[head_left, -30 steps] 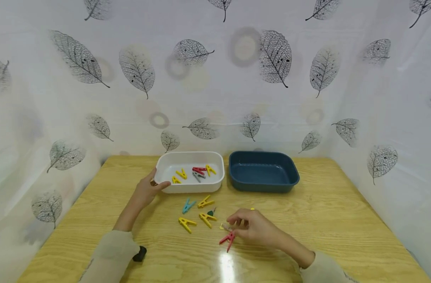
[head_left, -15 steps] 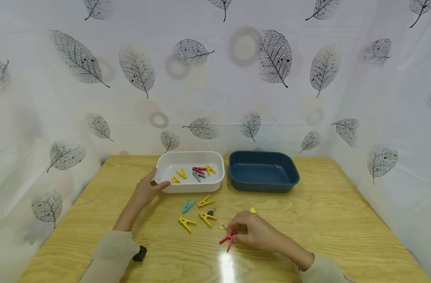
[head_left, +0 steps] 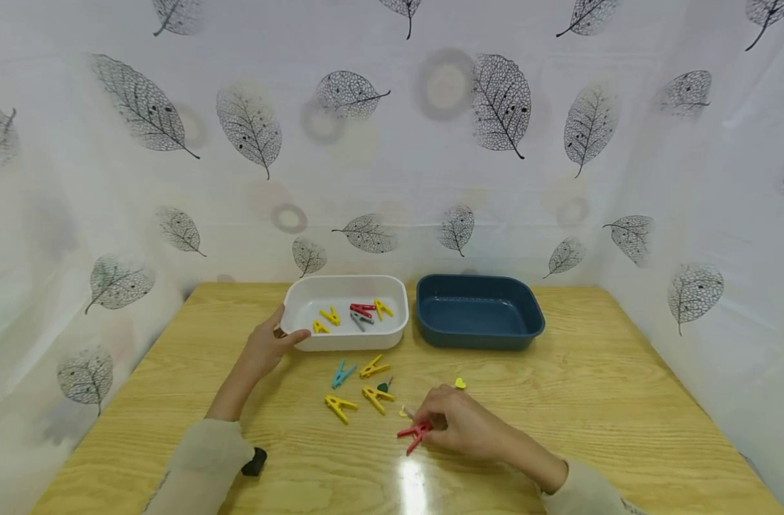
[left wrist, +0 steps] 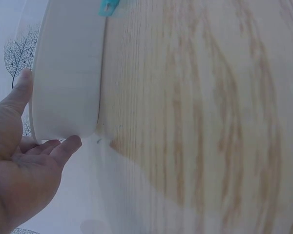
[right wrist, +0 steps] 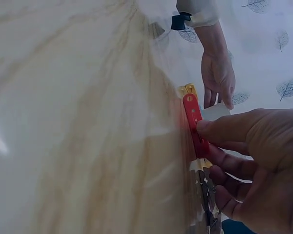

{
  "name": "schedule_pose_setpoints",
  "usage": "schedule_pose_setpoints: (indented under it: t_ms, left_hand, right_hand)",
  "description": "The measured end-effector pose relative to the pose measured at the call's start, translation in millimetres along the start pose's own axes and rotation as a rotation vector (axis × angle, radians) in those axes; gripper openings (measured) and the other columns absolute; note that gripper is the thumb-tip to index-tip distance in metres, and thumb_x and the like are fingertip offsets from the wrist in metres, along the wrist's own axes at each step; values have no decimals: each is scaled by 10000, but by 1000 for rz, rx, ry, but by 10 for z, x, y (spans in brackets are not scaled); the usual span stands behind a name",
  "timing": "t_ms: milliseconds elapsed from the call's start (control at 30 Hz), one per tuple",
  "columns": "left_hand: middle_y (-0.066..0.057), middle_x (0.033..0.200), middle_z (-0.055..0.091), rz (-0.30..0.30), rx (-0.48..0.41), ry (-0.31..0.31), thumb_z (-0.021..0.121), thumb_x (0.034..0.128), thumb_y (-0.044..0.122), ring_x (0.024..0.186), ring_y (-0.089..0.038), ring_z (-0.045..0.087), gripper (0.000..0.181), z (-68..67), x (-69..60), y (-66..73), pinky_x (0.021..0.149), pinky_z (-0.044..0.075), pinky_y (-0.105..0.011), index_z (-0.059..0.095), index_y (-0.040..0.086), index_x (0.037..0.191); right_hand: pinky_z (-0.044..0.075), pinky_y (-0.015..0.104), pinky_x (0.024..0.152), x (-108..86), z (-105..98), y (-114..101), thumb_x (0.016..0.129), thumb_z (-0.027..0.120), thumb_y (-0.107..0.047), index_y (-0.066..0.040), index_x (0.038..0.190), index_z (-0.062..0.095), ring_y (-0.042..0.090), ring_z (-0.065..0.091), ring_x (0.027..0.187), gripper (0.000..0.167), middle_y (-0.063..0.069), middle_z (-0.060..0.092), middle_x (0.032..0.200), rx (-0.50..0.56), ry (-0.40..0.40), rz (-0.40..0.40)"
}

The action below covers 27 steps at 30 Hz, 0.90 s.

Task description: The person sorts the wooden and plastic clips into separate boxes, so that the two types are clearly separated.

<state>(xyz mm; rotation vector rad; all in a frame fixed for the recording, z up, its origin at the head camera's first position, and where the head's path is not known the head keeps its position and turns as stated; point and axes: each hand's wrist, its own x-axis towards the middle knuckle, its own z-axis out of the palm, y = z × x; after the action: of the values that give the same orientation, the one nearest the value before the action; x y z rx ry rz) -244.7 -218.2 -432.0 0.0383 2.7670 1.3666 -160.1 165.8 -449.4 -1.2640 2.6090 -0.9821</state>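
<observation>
The wooden table (head_left: pixel 598 400) is bounded at the back and sides by a leaf-printed sheet (head_left: pixel 379 164). To the right of the right hand (head_left: pixel 463 422), bare wood is seen as far as the table's right edge; to its left, movement is narrowed by three yellow clothespins (head_left: pixel 339 408) and a blue clothespin (head_left: pixel 343 374). Farther back, the white tray (head_left: pixel 350 343) and the blue tray (head_left: pixel 476 341) are set side by side with a slim gap between their rims.

The red clothespin (head_left: pixel 415 435) is seen with its two legs splayed, directed leftward and toward the wearer; in the right wrist view, a small hole is shown near one end.

It is pinched between the right thumb and forefinger, a narrow grip, with its legs projecting past the fingertips. Whether it is lifted from the wood cannot be told. The white tray is gripped at its left end by the left hand (head_left: pixel 267 342), the thumb being laid at the front rim.
</observation>
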Motion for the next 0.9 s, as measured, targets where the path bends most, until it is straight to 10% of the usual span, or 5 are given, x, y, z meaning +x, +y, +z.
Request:
schedule_pose_setpoints:
  t_ms: [900]
  left_hand:
    - [-337, 1638, 153, 1, -3, 0, 680, 1016, 366, 1468, -474, 319, 949, 0, 11, -12, 1152, 388, -520, 78, -53, 1618]
  right_hand:
    - [417, 223, 764, 4, -2, -88, 899, 826, -197, -198, 1063, 822, 4, 478, 859, 165, -191, 621, 930, -149, -61, 31]
